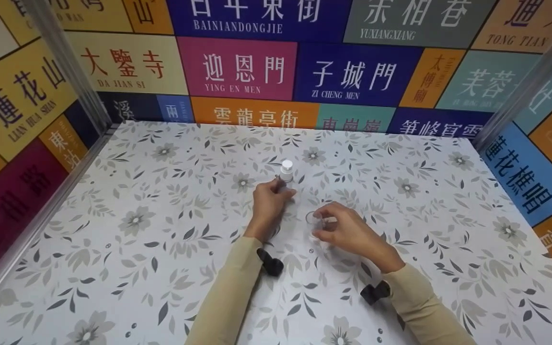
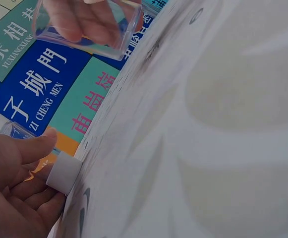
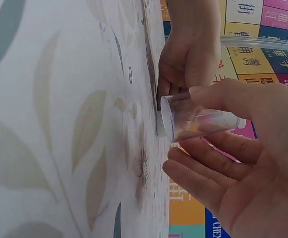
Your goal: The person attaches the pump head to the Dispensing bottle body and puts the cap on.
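Note:
My left hand [image 1: 269, 201] is low over the table, fingers curled about a short white cap [image 2: 64, 172] right at the tabletop. Just beyond that hand stands a small bottle with a white top [image 1: 286, 166]; the fingers hide its lower part in the head view. To the right, my right hand [image 1: 348, 230] grips a clear plastic cup [image 3: 198, 118] between thumb and fingers. Its round end [image 3: 167, 119] faces the table. Seen from the right wrist, the cup overlaps the bottle and part of the left hand.
A white tablecloth [image 1: 170, 282] with grey flowers and leaves covers the table. Panels with colourful signs [image 1: 242, 69] rise along the back and both sides. Clear corner posts [image 1: 65, 57] stand at the table's far corners. Black bands [image 1: 270, 262] sit on both wrists.

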{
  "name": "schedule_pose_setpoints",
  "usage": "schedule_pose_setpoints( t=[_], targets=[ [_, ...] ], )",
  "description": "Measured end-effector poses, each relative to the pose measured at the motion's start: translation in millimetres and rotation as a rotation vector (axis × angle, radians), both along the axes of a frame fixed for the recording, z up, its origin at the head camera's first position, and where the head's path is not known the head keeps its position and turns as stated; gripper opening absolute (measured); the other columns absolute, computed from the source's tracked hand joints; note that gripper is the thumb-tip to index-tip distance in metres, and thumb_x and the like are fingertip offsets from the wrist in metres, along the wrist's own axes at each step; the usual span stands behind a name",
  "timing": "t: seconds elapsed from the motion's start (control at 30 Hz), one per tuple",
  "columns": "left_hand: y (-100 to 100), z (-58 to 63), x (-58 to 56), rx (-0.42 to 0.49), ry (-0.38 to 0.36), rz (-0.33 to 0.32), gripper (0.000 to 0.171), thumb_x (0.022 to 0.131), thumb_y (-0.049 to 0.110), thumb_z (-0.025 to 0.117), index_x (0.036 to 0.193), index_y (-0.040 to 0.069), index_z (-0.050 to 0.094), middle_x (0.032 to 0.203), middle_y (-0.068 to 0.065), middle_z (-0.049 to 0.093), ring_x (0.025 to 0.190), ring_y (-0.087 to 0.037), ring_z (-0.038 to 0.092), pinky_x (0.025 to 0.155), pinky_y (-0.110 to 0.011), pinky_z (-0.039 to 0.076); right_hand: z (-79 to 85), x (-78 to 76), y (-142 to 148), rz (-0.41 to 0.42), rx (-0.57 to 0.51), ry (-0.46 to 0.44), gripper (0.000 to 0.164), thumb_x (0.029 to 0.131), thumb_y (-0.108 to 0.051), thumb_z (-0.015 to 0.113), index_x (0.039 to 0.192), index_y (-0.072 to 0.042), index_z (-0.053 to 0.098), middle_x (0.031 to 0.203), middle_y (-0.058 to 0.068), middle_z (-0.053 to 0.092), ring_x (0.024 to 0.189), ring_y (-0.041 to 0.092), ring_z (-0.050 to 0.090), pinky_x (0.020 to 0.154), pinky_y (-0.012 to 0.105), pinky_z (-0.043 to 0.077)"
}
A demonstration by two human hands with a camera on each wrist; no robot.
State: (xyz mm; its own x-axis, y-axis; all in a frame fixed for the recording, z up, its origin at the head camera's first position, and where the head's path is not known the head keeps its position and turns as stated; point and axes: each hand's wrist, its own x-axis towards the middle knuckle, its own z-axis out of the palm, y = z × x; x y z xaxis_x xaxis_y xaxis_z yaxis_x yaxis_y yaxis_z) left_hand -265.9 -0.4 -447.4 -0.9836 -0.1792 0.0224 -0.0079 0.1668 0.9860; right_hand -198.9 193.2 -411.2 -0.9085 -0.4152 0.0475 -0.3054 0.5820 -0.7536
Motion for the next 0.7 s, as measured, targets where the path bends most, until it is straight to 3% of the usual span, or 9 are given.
schedule_pose_setpoints(
  t=[0.1, 0.3, 0.7],
  targets=[
    [-0.3, -0.3, -0.2, -0.017, 0.017, 0.006, 0.023, 0.079, 0.004, 0.079, 0.100, -0.005, 0.075, 0.097, -0.016, 0.073, 0.079, -0.014, 0.055, 0.071, -0.022, 0.045, -0.2, 0.0, -0.1, -0.004, -0.020, 0.007, 0.034, 0.082, -0.004, 0.077, 0.113, 0.001, 0.062, 0.115, 0.017, 0.062, 0.110, 0.040, 0.068, 0.092, 0.035, 0.056],
    [-0.1, -0.2, 0.0, 0.025, -0.018, -0.001, 0.025, 0.080, 0.004, 0.078, 0.104, -0.003, 0.075, 0.102, -0.013, 0.073, 0.085, -0.014, 0.058, 0.075, -0.023, 0.049, 0.5, -0.7, 0.0, -0.024, -0.011, -0.010, 0.030, 0.084, -0.004, 0.075, 0.110, 0.000, 0.061, 0.115, 0.017, 0.068, 0.113, 0.038, 0.067, 0.093, 0.037, 0.056],
    [0.8, 0.3, -0.3, 0.058, -0.046, -0.006, 0.033, 0.081, 0.005, 0.077, 0.114, -0.001, 0.072, 0.116, -0.015, 0.072, 0.101, -0.018, 0.064, 0.089, -0.030, 0.054, 8.5, -4.8, -4.2, -0.083, -0.097, 0.137, 0.037, 0.085, -0.005, 0.076, 0.118, 0.002, 0.062, 0.113, 0.023, 0.070, 0.104, 0.040, 0.070, 0.088, 0.044, 0.058]
  ],
)
